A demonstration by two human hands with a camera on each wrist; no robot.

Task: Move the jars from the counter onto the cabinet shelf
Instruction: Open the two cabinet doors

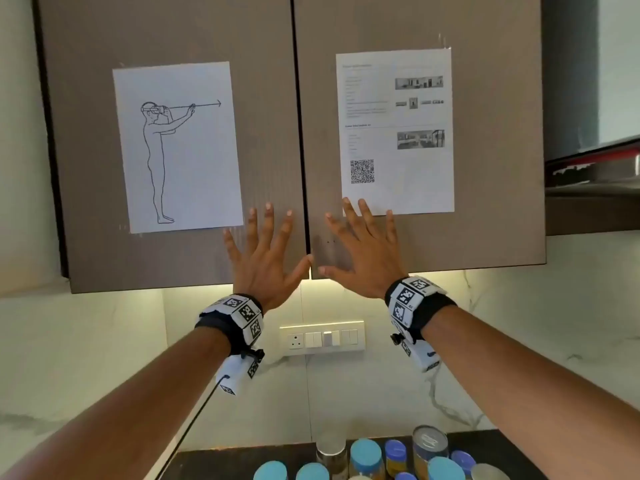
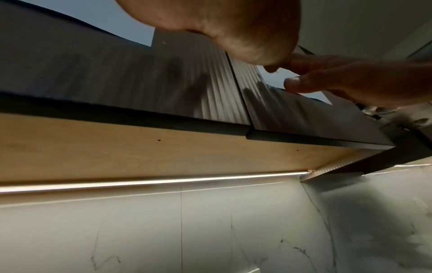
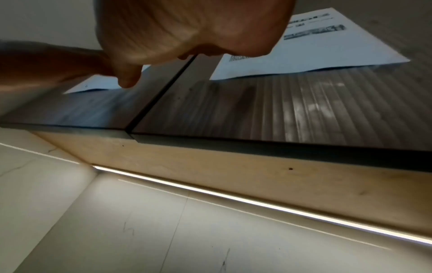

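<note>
Cabinet (image 1: 173, 29), doors closed, fills 12 o'clock. Counter (image 1: 242, 460) at 6 o'clock carries jars (image 1: 365, 457), blue-lidded, clustered. Left hand (image 1: 265, 261) at centre, fingers spread, holding nothing, over left door. Right hand (image 1: 362, 252) just beside at 3 o'clock, fingers spread, empty, over right door. Contact with doors unclear.

Grey-brown cabinet doors (image 1: 173, 36) showing fine vertical ribbing. White sheet (image 1: 178, 147) bearing a black line drawing; second white sheet (image 1: 394, 133) carrying grey print and a black QR pattern. Wristbands (image 1: 239, 317) showing black-and-white square markers. Jars (image 1: 365, 455) wearing light blue and darker blue lids. Backsplash (image 1: 86, 358) showing white with grey veining.
</note>
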